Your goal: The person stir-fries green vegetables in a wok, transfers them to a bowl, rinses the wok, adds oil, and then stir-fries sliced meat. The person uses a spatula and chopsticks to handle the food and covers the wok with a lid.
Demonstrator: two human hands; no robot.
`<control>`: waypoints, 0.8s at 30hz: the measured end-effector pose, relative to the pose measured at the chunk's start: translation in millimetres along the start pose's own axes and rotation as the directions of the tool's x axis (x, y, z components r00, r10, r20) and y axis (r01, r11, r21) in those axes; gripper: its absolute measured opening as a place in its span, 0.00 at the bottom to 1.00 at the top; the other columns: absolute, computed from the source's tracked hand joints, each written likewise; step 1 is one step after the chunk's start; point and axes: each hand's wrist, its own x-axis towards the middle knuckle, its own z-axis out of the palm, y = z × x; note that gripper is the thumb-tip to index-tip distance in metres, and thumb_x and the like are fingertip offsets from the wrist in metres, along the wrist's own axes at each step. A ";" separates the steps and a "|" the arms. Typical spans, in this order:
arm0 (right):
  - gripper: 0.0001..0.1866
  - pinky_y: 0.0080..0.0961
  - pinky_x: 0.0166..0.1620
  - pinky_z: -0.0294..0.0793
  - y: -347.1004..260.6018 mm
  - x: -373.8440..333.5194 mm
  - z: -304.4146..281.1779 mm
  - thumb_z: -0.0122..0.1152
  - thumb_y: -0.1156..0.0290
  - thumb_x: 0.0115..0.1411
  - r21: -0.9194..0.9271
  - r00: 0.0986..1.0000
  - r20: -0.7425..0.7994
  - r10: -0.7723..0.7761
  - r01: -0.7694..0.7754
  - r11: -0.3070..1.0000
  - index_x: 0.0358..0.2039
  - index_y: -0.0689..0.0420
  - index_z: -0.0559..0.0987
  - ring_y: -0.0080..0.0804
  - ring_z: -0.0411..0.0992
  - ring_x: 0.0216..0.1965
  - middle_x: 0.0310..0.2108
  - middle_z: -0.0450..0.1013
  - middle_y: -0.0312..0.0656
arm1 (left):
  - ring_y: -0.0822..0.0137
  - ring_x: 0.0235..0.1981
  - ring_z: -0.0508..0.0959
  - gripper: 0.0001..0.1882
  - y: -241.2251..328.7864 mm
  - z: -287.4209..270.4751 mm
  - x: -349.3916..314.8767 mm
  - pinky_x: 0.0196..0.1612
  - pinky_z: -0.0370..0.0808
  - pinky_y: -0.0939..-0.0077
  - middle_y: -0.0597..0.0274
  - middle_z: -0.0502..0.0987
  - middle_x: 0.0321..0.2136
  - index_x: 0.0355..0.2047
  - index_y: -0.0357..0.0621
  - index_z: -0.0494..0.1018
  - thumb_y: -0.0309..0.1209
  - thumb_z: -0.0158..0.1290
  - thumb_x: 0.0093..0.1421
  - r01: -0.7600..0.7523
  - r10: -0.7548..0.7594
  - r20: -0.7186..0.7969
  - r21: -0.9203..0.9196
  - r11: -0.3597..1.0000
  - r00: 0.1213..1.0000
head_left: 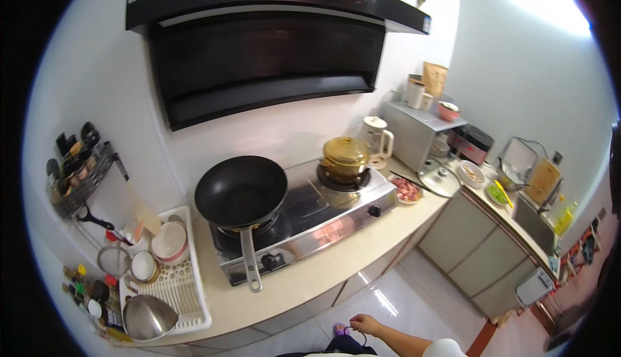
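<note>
Right hand [363,324] low, close in front of the body; narrow pinch of thumb and fingers on a thin dark cord [365,339]. Left hand out of view, grip impossible to tell.

Cord directly below the pinching fingers, bent like a small loop, long axis running down and back toward the dark clothing [352,345]; far end not traceable. Right hand the nearer, touching; no sign of the left beside it.

Just left of the hand, but lower, at floor level: purple slipper [341,330].

Ahead and left, well apart from the hand: black wok [240,185] on the left burner of the gas stove [304,214], long metal handle [250,260] aimed back bodyward. Almost straight ahead, farther: lidded amber glass pot [347,153]. Ahead and slightly right: raw meat [405,190] in a dish, glass lid [442,182] beyond.

Far left of the hand: white dish rack [205,306], tilted steel bowl [150,317] at its near end.
</note>
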 end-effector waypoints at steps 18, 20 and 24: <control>0.07 0.36 0.35 0.71 215.9 136.5 -131.1 0.51 0.67 0.49 -0.799 0.951 0.229 -0.207 0.305 0.518 0.25 0.50 0.78 0.41 0.72 0.32 0.27 0.74 0.43 | 0.52 0.21 0.74 0.10 41.3 87.3 -118.1 0.28 0.71 0.61 0.54 0.74 0.17 0.20 0.40 0.72 0.35 0.56 0.45 0.367 -0.368 0.312 0.065 0.928 0.876; 0.07 0.36 0.35 0.71 213.8 144.7 -148.6 0.51 0.67 0.49 -0.795 0.944 0.243 -0.224 0.327 0.511 0.24 0.49 0.78 0.41 0.71 0.32 0.26 0.74 0.42 | 0.50 0.22 0.74 0.13 89.3 95.0 -116.8 0.28 0.71 0.60 0.51 0.73 0.17 0.17 0.40 0.70 0.37 0.52 0.49 0.287 -0.296 0.250 0.075 0.955 0.922; 0.07 0.37 0.34 0.71 214.0 169.3 -173.1 0.50 0.67 0.48 -0.770 0.913 0.319 -0.253 0.405 0.492 0.21 0.50 0.77 0.41 0.71 0.31 0.25 0.74 0.42 | 0.48 0.21 0.72 0.17 180.8 101.6 -109.5 0.25 0.67 0.58 0.47 0.71 0.17 0.16 0.38 0.69 0.39 0.49 0.53 0.277 -0.294 0.249 0.102 0.955 0.923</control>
